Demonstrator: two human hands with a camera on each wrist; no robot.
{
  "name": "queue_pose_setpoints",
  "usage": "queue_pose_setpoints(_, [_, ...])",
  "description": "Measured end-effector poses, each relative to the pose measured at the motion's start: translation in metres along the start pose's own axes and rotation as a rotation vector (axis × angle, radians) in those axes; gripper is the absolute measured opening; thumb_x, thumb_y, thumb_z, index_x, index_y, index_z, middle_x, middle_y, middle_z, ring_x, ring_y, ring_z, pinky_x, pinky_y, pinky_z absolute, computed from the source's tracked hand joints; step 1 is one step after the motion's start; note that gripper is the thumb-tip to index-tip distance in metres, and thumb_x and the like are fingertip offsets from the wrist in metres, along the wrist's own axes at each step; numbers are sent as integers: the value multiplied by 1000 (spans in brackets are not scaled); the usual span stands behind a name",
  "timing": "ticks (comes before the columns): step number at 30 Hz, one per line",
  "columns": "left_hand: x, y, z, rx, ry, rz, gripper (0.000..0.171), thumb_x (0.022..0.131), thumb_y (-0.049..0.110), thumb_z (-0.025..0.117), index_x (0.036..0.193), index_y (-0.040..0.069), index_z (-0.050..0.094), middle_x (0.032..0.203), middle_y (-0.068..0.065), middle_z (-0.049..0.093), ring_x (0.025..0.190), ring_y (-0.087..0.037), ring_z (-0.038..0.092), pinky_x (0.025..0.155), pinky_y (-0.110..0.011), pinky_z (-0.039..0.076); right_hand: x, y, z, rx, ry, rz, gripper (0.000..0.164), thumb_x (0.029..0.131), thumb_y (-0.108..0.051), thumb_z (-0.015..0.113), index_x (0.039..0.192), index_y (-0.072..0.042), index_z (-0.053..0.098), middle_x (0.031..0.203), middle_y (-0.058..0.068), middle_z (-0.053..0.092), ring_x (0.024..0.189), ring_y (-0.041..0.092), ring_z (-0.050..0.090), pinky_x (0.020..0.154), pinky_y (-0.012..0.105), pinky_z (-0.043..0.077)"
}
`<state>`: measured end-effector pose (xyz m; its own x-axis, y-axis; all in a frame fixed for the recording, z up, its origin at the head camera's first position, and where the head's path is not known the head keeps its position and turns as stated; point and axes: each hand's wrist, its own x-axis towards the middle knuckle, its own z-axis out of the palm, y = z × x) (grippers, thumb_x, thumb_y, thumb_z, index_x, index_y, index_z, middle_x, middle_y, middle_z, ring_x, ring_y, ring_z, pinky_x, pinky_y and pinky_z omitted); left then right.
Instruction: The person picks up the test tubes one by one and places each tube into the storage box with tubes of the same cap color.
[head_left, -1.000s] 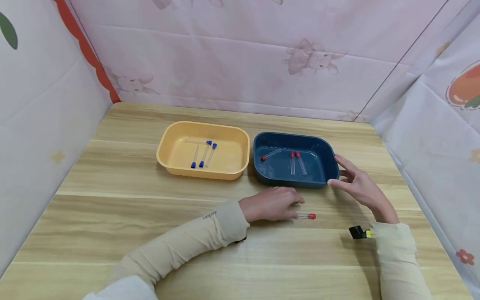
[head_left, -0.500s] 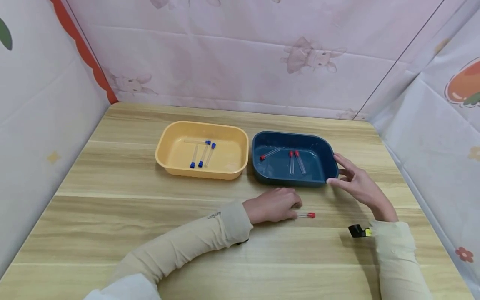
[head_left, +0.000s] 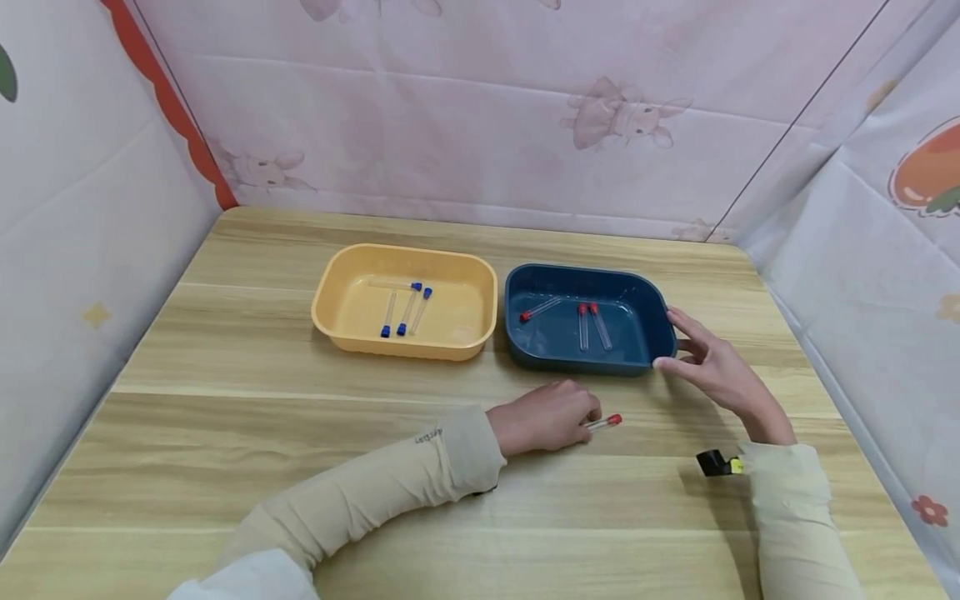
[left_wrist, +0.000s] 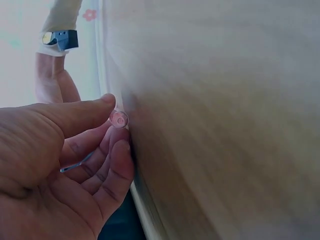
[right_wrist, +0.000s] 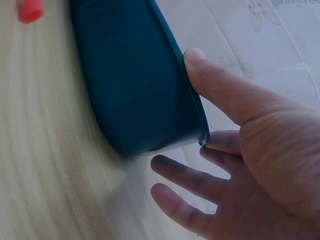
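Observation:
My left hand [head_left: 542,417] pinches a clear test tube with a red cap [head_left: 604,422] between thumb and fingertips, low over the table in front of the dark blue basin. The tube's round end [left_wrist: 119,119] faces the camera in the left wrist view. My right hand [head_left: 716,375] holds the right end of the dark blue basin [head_left: 577,364], thumb on the rim and index finger around the corner; its lower fingers spread loosely below the rim in the right wrist view. Inside this basin lie three red-capped tubes [head_left: 583,329].
Left of the blue basin stands a yellow basin [head_left: 408,347], holding several blue-capped tubes [head_left: 422,311]. The wood-grain table [head_left: 225,433] ends at a printed cloth backdrop [head_left: 480,125] behind and at both sides. A small black device [head_left: 714,463] sits at the right wrist.
My left fingers have closed on the red-capped tube, which now tilts with its cap end raised. The right hand and both basins have stayed in place.

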<state>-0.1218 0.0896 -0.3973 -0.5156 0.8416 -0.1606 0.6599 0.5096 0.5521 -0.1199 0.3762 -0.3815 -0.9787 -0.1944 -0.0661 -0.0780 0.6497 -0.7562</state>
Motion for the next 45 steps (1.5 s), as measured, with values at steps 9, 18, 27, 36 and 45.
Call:
queue_pose_setpoints(9, [-4,8,2,-21,15,-22,7,95,14,76,100,10,77,78,6,61,71,-10,55,64,-17,45,-1,-1,0,-12,2,1,83,100,-22,73,165,-9,23,168,18,24,132,46,53,99,16,47])
queue_pose_setpoints(18, [-7,18,6,-192,15,-163,16,90,8,79,80,11,68,71,2,54,65,-12,51,55,-20,40,0,0,0,-17,0,3,83,100,-23,72,166,-11,23,168,18,23,131,47,53,92,5,42])
queue_pose_setpoints(27, [-7,24,7,-286,26,-289,14,90,11,81,95,6,70,77,-1,58,67,-14,54,55,-22,44,0,0,0,-9,0,-1,83,100,-23,72,166,-11,23,168,18,24,132,48,52,91,3,41])
queue_pose_setpoints(36, [-7,21,4,-133,32,-246,40,93,25,81,126,6,69,106,0,71,79,-11,59,73,-22,53,-1,-2,0,-21,0,10,83,100,-23,72,165,-11,23,168,18,24,131,47,53,97,12,46])
queue_pose_setpoints(45, [-1,8,1,73,-39,-2,75,90,45,80,152,13,52,142,-1,50,120,-12,47,101,-21,45,0,0,0,2,1,5,83,100,-23,72,166,-11,23,169,18,23,131,47,53,94,8,44])
